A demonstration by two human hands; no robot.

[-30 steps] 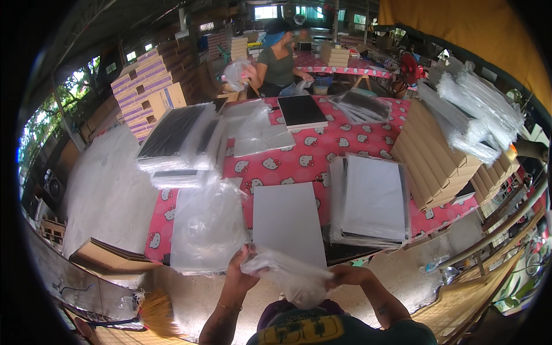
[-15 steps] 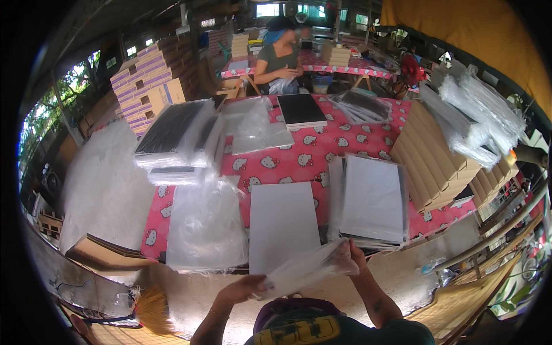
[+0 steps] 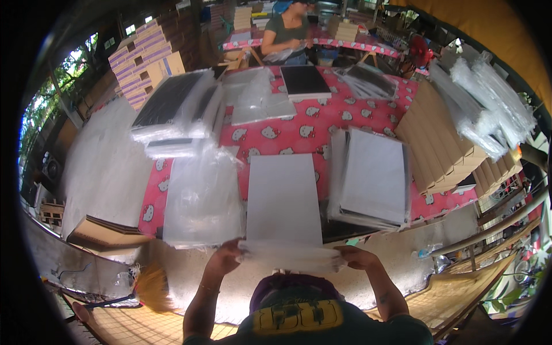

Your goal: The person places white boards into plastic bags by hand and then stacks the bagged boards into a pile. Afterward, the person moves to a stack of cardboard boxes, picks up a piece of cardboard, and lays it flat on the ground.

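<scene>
A clear plastic sleeve (image 3: 290,256) is stretched level between my two hands, just off the table's front edge. My left hand (image 3: 226,257) is closed on its left end, and my right hand (image 3: 355,258) grips the right end. Right behind the sleeve lies a white sheet or board (image 3: 283,198), flat on the table. To its left is a pile of loose clear plastic sleeves (image 3: 202,201). To its right sits a stack of sleeved white and black boards (image 3: 374,172). The sleeve is somewhat blurred by motion.
A pink patterned cloth (image 3: 270,142) covers the table. Wrapped black boards (image 3: 169,109) are stacked at left, a black board (image 3: 305,80) at the back, brown cartons (image 3: 440,141) and plastic-wrapped bundles (image 3: 489,103) at right. A co-worker (image 3: 286,34) stands beyond. A broom (image 3: 152,290) is lower left.
The sleeve has gone from slanted to level, both hands now at about the same height. My left hand has risen and my right lowered slightly. The view has tilted downward.
</scene>
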